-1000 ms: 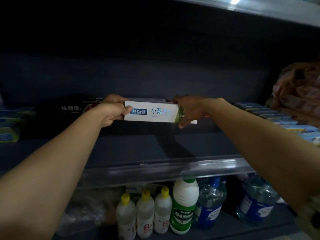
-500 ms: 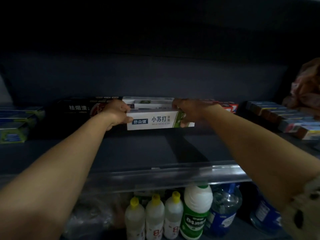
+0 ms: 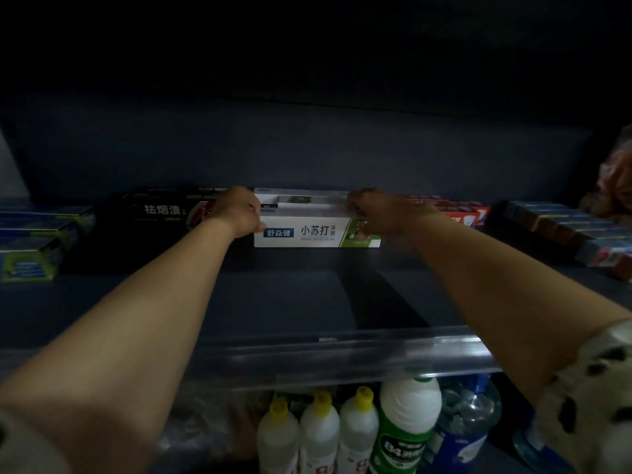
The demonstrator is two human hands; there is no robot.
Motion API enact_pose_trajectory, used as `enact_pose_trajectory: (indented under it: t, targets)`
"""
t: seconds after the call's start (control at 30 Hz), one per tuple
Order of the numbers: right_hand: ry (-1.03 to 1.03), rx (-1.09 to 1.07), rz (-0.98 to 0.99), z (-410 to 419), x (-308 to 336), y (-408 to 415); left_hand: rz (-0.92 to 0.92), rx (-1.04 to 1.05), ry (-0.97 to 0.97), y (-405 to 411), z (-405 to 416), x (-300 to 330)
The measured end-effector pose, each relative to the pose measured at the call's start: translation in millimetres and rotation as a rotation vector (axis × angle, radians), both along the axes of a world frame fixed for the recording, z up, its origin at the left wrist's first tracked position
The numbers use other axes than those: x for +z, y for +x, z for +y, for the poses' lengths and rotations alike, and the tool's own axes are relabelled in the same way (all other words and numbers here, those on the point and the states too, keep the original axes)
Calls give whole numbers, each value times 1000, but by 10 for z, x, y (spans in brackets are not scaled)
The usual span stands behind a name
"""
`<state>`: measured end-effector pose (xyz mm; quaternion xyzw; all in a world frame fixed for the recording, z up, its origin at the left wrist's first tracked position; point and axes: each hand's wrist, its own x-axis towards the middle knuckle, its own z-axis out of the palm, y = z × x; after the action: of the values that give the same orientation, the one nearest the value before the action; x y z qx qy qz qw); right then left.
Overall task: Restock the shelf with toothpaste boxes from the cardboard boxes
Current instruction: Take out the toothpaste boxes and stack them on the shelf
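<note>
A white toothpaste box (image 3: 309,232) with blue and green print lies lengthwise on the dark shelf (image 3: 290,295), near its back. My left hand (image 3: 239,212) grips the box's left end, fingers curled round it. My right hand (image 3: 374,213) grips the right end over the green part. Behind it lie more white toothpaste boxes (image 3: 301,200), close against the held one. No cardboard box is in view.
A black box (image 3: 160,210) lies left of my hands and a red box (image 3: 461,213) to the right. Blue boxes (image 3: 564,227) are stacked at far right, green-blue ones (image 3: 30,248) at far left. Below the clear shelf rail (image 3: 342,357) stand several bottles (image 3: 407,425).
Both hands have carried the white box down and deeper into the shelf, up against the white boxes behind. The camera has come closer.
</note>
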<state>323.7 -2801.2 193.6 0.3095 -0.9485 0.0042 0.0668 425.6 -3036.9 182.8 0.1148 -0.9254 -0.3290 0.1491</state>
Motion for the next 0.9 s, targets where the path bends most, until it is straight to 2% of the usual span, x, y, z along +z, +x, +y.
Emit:
enact_pose_trajectory:
  t: [0.33, 0.57, 0.9]
  targets:
    - [53, -2, 51, -87, -18, -80, -8, 20, -18, -102, -90, 28]
    - [84, -15, 140, 54, 153, 153, 10, 34, -75, 59, 83, 289]
    - [116, -92, 140, 653, 315, 927, -27, -225, -112, 523, 1044, 458]
